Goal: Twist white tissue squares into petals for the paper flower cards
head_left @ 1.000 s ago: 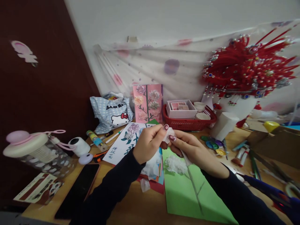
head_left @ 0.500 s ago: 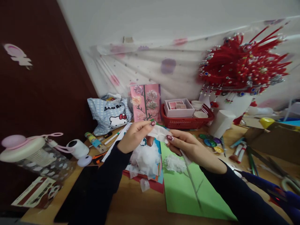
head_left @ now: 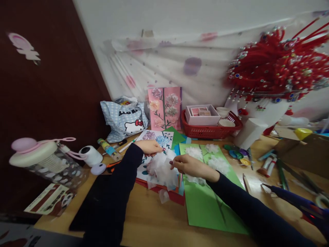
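Note:
A loose heap of white tissue paper pieces (head_left: 160, 169) lies on a stack of coloured paper and a printed flower sheet. At the heap's upper edge, my left hand (head_left: 149, 146) has its fingertips closed together; what they pinch is hard to make out against the white. My right hand (head_left: 194, 166) is on the heap's right side, thumb and finger pinching a thin piece of white tissue paper (head_left: 168, 162). Under my right forearm is a green sheet (head_left: 199, 209) with a drawn stem and several ruffled white paper flowers (head_left: 219, 164).
A glue gun (head_left: 290, 199) lies at right, near scissors (head_left: 312, 185) and markers. Behind stand a pink flower picture (head_left: 168, 118), a red basket (head_left: 203, 132) and a checked bag (head_left: 113, 120). A bottle (head_left: 48, 161) and a black tablet-like slab (head_left: 88, 202) are at left.
My hands have come apart and moved down to the tissue heap; before, they held one white tissue piece together above it. The view has shifted, showing more flowers on the green sheet.

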Demonstrator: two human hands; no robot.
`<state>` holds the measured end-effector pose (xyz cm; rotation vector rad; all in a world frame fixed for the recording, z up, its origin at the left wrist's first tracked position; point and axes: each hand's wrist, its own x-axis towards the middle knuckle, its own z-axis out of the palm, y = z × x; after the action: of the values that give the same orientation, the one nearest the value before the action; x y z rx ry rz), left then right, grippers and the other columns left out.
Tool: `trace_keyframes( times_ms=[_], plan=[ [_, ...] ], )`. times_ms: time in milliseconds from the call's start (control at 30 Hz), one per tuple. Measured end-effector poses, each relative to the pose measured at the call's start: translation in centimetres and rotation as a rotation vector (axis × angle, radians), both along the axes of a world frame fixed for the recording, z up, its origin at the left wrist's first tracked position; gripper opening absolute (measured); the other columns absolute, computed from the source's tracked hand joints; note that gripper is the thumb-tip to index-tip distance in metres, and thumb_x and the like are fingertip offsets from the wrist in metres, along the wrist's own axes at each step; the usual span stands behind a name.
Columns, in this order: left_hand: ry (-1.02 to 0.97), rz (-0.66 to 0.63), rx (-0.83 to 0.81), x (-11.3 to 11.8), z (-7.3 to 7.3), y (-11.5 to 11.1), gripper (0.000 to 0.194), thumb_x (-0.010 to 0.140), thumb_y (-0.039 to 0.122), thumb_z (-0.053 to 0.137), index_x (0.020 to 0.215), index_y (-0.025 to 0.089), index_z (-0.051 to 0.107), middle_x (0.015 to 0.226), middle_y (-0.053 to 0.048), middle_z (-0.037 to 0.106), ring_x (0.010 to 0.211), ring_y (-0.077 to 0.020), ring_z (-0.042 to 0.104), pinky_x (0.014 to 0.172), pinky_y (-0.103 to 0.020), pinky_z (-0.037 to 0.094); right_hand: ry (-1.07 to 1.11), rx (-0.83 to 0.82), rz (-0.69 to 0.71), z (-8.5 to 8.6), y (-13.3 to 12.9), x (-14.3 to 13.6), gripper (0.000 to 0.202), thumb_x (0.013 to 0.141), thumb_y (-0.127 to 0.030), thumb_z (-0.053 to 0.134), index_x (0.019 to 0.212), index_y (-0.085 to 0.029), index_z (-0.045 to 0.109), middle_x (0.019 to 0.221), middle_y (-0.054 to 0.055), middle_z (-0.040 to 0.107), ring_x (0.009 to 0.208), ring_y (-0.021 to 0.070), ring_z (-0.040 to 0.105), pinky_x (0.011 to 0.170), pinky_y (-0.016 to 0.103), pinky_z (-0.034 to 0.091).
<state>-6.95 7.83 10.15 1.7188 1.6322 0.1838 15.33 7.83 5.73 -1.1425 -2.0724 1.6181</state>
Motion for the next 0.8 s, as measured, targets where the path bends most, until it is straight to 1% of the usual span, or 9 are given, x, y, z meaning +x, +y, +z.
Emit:
trace_keyframes(
  times_ms=[67, 133, 200, 300, 367, 500, 567, 733, 800],
  plan=[
    [0.083, 0.057, 0.036, 0.2, -0.4, 0.3, 0.039, 0.073, 0.039, 0.073, 0.045, 0.021, 0.053, 0.040, 0.001, 0.053, 0.040, -0.0158, 0.051, 0.050, -0.027, 0.042, 0.038, -0.038, -0.071, -0.2, 0.3, 0.1, 0.031, 0.083, -0.043, 0.071, 0.070, -0.014, 0.071, 0.052, -0.002, 0.054, 0.048, 0.0114, 0.043, 0.048, 0.026, 0.029],
    [0.143, 0.135, 0.151, 0.4, 0.0, 0.1, 0.035, 0.075, 0.036, 0.071, 0.047, 0.021, 0.055, 0.044, -0.002, 0.057, 0.054, -0.0212, 0.061, 0.059, -0.029, 0.046, 0.117, -0.086, -0.164, 0.2, 0.7, 0.5, 0.031, 0.086, -0.045, 0.068, 0.077, -0.015, 0.070, 0.052, -0.004, 0.050, 0.047, 0.0106, 0.039, 0.046, 0.024, 0.025],
    [0.169, 0.215, 0.325, 0.9, 0.9, -0.6, 0.028, 0.080, 0.032, 0.064, 0.056, 0.021, 0.057, 0.059, -0.006, 0.066, 0.074, -0.0257, 0.068, 0.071, -0.032, 0.048, 0.229, -0.160, -0.250, 1.2, 1.1, 1.0, 0.030, 0.090, -0.045, 0.062, 0.082, -0.016, 0.066, 0.052, -0.006, 0.044, 0.044, 0.0093, 0.030, 0.042, 0.023, 0.019],
    [0.126, 0.263, 0.568, 2.9, 2.7, -2.5, 0.015, 0.087, 0.026, 0.053, 0.078, 0.020, 0.063, 0.088, -0.008, 0.074, 0.090, -0.0242, 0.068, 0.082, -0.032, 0.048, 0.445, -0.310, -0.341, 3.3, 1.4, 1.5, 0.037, 0.102, -0.042, 0.033, 0.086, -0.019, 0.057, 0.054, -0.008, 0.034, 0.041, 0.0091, 0.022, 0.040, 0.021, 0.016],
    [0.058, 0.212, 0.639, 4.8, 3.6, -4.0, 0.012, 0.088, 0.027, 0.054, 0.085, 0.021, 0.063, 0.088, -0.004, 0.075, 0.081, -0.0190, 0.068, 0.077, -0.028, 0.048, 0.566, -0.415, -0.371, 4.7, 1.4, 1.9, 0.038, 0.104, -0.034, 0.025, 0.083, -0.018, 0.053, 0.056, -0.008, 0.032, 0.041, 0.0083, 0.024, 0.040, 0.019, 0.019],
    [-0.134, 0.087, 0.681, 7.3, 4.5, -5.9, 0.010, 0.084, 0.027, 0.059, 0.079, 0.021, 0.065, 0.075, 0.001, 0.071, 0.068, -0.0150, 0.065, 0.065, -0.025, 0.047, 0.740, -0.583, -0.402, 6.3, 1.0, 2.7, 0.042, 0.106, -0.024, 0.019, 0.081, -0.015, 0.052, 0.061, -0.004, 0.041, 0.042, 0.0063, 0.031, 0.039, 0.016, 0.025],
    [-0.214, 0.070, 0.684, 7.6, 4.8, -5.9, 0.009, 0.083, 0.026, 0.060, 0.079, 0.020, 0.066, 0.074, 0.000, 0.071, 0.069, -0.0153, 0.064, 0.065, -0.025, 0.047, 0.806, -0.639, -0.415, 6.6, 0.9, 3.2, 0.043, 0.106, -0.022, 0.020, 0.079, -0.015, 0.052, 0.060, -0.003, 0.043, 0.041, 0.0062, 0.033, 0.039, 0.015, 0.027],
    [-0.250, 0.125, 0.699, 7.5, 5.1, -5.0, 0.012, 0.081, 0.028, 0.062, 0.082, 0.018, 0.069, 0.078, -0.002, 0.072, 0.069, -0.0159, 0.063, 0.066, -0.027, 0.048, 0.961, -0.674, -0.481, 6.8, 1.1, 4.3, 0.037, 0.106, -0.020, 0.029, 0.074, -0.018, 0.047, 0.055, -0.006, 0.039, 0.040, 0.0060, 0.033, 0.039, 0.015, 0.029],
    [-0.303, 0.073, 0.643, 7.9, 5.1, -4.6, 0.014, 0.081, 0.030, 0.062, 0.083, 0.018, 0.070, 0.078, -0.002, 0.072, 0.069, -0.0155, 0.063, 0.065, -0.026, 0.048, 1.003, -0.656, -0.521, 6.8, 1.4, 4.6, 0.035, 0.105, -0.019, 0.032, 0.074, -0.018, 0.047, 0.054, -0.007, 0.039, 0.040, 0.0058, 0.033, 0.039, 0.016, 0.030]
  ],
)
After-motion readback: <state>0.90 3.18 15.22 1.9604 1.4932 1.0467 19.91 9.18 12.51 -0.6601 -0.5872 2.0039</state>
